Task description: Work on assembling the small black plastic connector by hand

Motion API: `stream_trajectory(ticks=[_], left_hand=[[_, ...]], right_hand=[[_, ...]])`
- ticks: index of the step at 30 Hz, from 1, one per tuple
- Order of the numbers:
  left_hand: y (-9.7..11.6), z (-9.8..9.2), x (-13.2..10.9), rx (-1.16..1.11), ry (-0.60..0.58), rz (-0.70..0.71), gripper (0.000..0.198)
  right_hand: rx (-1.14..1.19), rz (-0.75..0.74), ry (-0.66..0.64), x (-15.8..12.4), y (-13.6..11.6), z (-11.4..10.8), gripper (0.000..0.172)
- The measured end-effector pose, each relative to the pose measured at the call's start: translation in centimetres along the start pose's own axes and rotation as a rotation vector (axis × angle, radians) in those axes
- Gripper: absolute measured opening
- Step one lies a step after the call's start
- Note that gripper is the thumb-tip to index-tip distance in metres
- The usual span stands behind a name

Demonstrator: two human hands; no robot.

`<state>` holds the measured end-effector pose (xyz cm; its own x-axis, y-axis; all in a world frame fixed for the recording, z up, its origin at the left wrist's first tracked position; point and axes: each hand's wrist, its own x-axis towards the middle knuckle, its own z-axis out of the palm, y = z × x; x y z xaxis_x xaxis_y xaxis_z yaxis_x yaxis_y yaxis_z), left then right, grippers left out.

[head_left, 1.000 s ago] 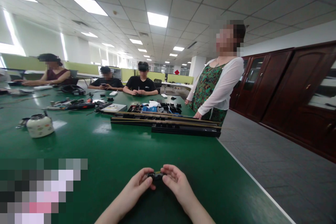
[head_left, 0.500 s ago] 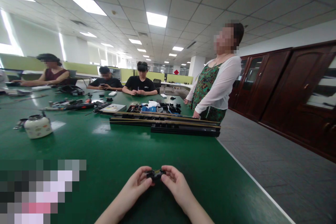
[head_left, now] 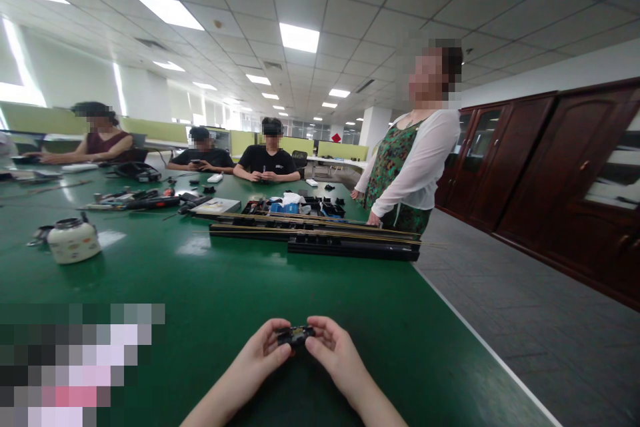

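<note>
A small black part with a yellowish strip along its top is held between my two hands, just above the green table. My left hand grips its left end between thumb and fingers. On the other end, my right hand has its thumb at the front and its fingers curled behind. The part is too small and dark for me to name its exact kind. Both hands are closed on it, and the fingertips cover its ends.
Long black rails with thin brass-coloured rods lie across the table ahead. Behind them are a tray of parts and several tools. A patterned jar stands at left. One person stands at the right edge; others sit opposite.
The black part has tilted slightly in my fingers, showing more of its upper face. My hands stay in nearly the same place and keep their hold.
</note>
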<state>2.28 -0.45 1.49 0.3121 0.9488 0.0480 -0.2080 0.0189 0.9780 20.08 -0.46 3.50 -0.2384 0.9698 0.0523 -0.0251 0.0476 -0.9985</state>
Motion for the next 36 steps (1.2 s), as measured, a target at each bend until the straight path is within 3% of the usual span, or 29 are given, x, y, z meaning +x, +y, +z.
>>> stream_trajectory(ticks=[8,15,21,31,36], left_hand=[[-0.1,0.1,0.0,-0.012,0.049,0.014,0.049],[1.6,0.4,-0.5,0.126,-0.035,-0.086,0.051],[2.5,1.2,-1.0,0.205,-0.029,-0.069,0.047],[1.7,0.6,-0.6,0.338,0.057,0.009,0.044],[1.6,0.8,-0.9,0.617,0.091,0.137,0.033]], right_hand=[[0.017,-0.002,-0.012,0.0,0.0,0.0,0.050],[-0.016,-0.008,-0.009,-0.1,0.2,-0.1,0.050],[-0.024,-0.005,-0.001,-0.1,0.3,-0.2,0.047],[-0.010,-0.009,0.007,-0.3,-0.2,0.1,0.047],[-0.009,-0.018,0.023,-0.3,-0.2,0.1,0.044]])
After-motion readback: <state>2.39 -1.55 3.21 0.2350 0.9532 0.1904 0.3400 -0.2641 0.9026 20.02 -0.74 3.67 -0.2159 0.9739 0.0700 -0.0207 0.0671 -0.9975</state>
